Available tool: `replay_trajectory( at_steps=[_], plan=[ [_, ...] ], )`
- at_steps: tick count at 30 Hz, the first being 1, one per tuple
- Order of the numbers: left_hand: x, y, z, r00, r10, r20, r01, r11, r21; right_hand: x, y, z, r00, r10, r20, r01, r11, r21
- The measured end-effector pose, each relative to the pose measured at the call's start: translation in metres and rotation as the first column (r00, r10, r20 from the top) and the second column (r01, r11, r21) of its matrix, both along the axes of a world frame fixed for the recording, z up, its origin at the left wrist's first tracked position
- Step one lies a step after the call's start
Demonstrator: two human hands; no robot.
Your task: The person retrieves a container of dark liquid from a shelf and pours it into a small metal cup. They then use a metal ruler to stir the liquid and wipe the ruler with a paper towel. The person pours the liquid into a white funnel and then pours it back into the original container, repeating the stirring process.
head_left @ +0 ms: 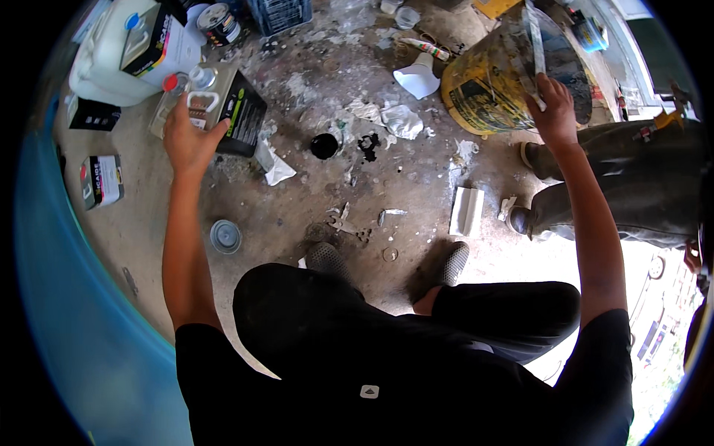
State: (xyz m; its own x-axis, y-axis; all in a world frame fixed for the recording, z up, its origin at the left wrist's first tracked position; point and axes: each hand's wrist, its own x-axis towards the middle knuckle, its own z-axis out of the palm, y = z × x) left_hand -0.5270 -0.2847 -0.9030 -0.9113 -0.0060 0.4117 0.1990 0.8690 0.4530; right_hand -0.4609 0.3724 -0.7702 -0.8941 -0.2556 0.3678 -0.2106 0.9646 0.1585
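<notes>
My left hand (192, 141) reaches over the near side of a rectangular metal can (242, 111). Its thumb and fingers are spread beside the can's white handle; whether they touch the can I cannot tell. A red cap and a clear cap sit on the can's top. Over on the right, my right hand (554, 111) is closed on a long, flat, paint-smeared stick (535, 37). The stick lies across a large, stained yellow bucket (476, 93), and the hand is at the bucket's near rim.
A white jug (93, 70) and smaller cans stand at the left. Crumpled paper (401, 121), a black paint spot (323, 146), a round grey lid (225, 236) and a white folded piece (466, 211) lie on the floor. Another person's legs (617, 178) are at the right.
</notes>
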Motion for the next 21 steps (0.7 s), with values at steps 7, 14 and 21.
replay_trajectory(
  at_steps=[7, 14, 21],
  plan=[
    [0.058, 0.055, -0.004, 0.928, -0.243, -0.284, 0.196, 0.963, -0.184, -0.016, 0.017, 0.031, 0.961, 0.117, -0.252, -0.097, 0.991, 0.089],
    [0.103, 0.111, -0.143, 0.841, -0.489, 0.233, 0.379, 0.838, 0.393, 0.015, -0.036, 0.11, 0.893, -0.038, -0.449, -0.168, 0.897, -0.408],
    [0.078, 0.13, -0.177, 0.811, -0.55, 0.198, 0.364, 0.741, 0.565, 0.059, -0.14, 0.091, 0.985, -0.109, -0.136, -0.073, 0.45, -0.89]
  ],
)
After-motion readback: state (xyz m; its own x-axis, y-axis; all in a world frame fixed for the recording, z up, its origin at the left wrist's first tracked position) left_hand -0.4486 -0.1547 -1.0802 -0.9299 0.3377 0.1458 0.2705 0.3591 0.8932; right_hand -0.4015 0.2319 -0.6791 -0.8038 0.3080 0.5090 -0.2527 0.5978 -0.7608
